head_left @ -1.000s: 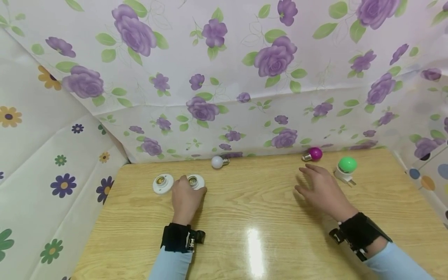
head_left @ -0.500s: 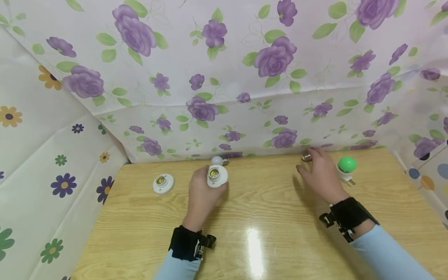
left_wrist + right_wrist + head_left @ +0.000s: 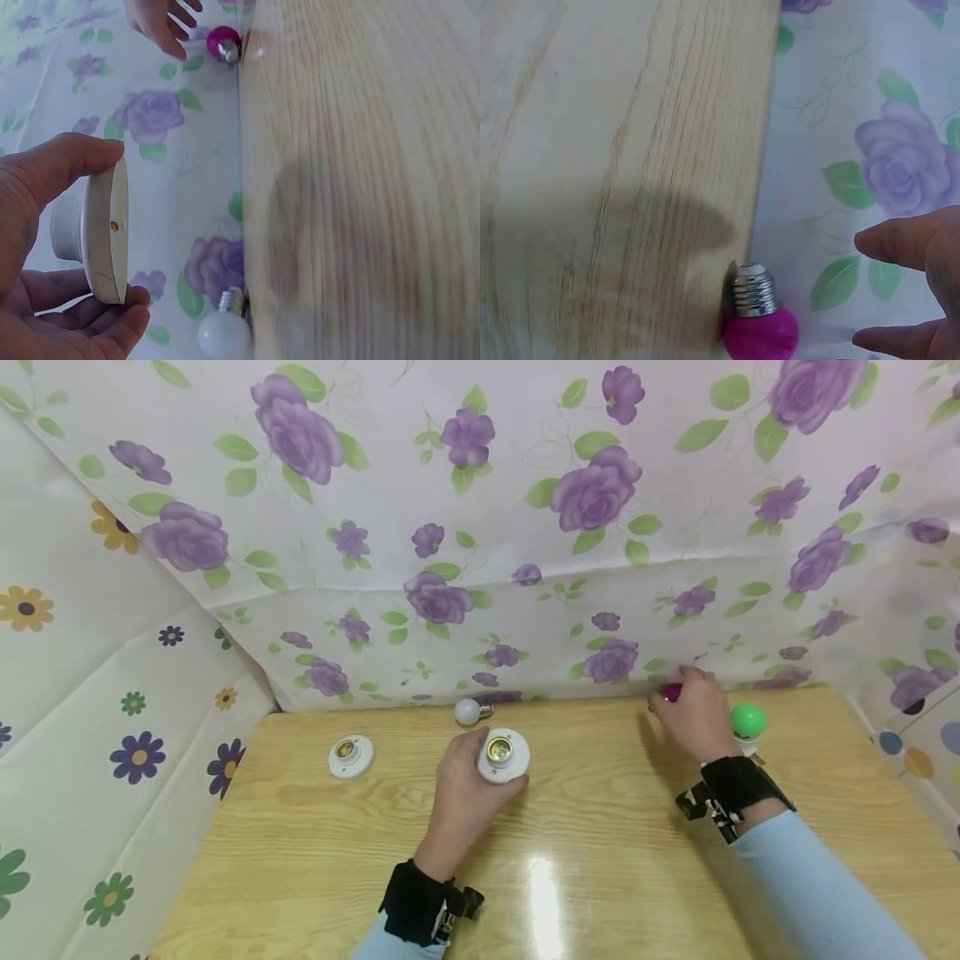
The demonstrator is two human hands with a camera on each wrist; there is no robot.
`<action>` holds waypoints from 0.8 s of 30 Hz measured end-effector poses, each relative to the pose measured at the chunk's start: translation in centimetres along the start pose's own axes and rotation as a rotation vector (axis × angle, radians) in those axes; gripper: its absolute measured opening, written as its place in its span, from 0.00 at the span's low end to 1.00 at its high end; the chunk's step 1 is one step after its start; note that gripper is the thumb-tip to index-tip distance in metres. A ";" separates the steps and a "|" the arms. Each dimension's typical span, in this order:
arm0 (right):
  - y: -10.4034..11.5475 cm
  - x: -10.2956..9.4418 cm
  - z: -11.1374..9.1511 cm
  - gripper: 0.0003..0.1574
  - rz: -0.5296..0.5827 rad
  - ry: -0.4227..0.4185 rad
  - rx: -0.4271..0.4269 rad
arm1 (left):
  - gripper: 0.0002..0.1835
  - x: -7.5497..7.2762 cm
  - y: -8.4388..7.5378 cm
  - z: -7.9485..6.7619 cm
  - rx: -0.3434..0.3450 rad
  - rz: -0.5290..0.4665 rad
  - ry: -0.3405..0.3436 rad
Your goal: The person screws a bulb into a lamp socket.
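My left hand (image 3: 459, 797) grips a round white lamp holder (image 3: 513, 768) by its rim, above the table, its brass-lined socket facing up. In the left wrist view, thumb and fingers pinch opposite edges of this holder's base. A magenta light bulb (image 3: 761, 335) with a silver screw base lies at the table's back edge. Over it my right hand (image 3: 697, 714) hovers with thumb and fingers spread; in the right wrist view they stand apart from the bulb. From the head camera, the hand covers part of the bulb.
A second white lamp holder (image 3: 360, 763) lies at the left. A white bulb (image 3: 467, 712) rests along the back edge beside the flowered cloth (image 3: 525, 635). Right of my right hand stands a green bulb (image 3: 748, 720) in a white plug-in socket, partly hidden.
My left hand has lifted the lamp holder off the table and carried it to the right. My right hand has moved back to the magenta bulb.
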State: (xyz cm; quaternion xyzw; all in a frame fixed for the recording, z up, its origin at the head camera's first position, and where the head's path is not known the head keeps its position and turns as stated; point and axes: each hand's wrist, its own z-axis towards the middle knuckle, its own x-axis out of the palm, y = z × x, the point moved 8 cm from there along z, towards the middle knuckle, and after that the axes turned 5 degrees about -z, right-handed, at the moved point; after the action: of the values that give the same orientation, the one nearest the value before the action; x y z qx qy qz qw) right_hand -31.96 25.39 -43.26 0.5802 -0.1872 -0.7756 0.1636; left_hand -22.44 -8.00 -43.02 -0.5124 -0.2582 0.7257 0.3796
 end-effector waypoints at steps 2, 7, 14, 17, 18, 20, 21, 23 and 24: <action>-0.3 0.1 0.2 0.41 -0.003 0.004 0.009 | 0.43 0.3 -0.2 -0.2 -0.005 -0.007 0.014; -0.8 0.4 0.5 0.33 -0.019 0.011 0.020 | 0.43 0.9 -0.5 -0.4 -0.003 -0.006 0.039; -1.0 0.9 0.3 0.27 -0.025 0.053 0.003 | 0.43 1.3 -0.6 -0.6 -0.017 -0.009 0.070; -1.2 1.2 0.2 0.26 -0.034 0.075 0.005 | 0.43 1.4 -0.5 -0.8 -0.027 -0.010 0.074; -1.3 1.3 0.2 0.26 -0.042 0.080 0.010 | 0.43 1.4 -0.5 -0.8 -0.026 -0.009 0.075; -1.5 1.5 0.2 0.24 -0.054 0.091 0.021 | 0.43 1.4 -0.6 -0.8 -0.024 -0.010 0.076; -1.6 1.5 0.1 0.24 -0.057 0.100 0.028 | 0.43 1.4 -0.6 -0.8 -0.024 -0.011 0.076; -1.6 1.7 0.0 0.23 -0.058 0.115 0.036 | 0.43 1.4 -0.5 -0.8 -0.029 -0.012 0.077; -1.6 1.8 0.0 0.22 -0.061 0.121 0.038 | 0.43 1.3 -0.5 -0.8 -0.033 -0.013 0.078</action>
State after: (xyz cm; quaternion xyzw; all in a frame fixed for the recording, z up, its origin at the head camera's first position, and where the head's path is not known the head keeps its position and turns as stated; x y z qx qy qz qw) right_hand -32.47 25.98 -45.55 0.6345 -0.1741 -0.7399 0.1398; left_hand -21.77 -6.61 -43.64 -0.5447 -0.2585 0.6984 0.3856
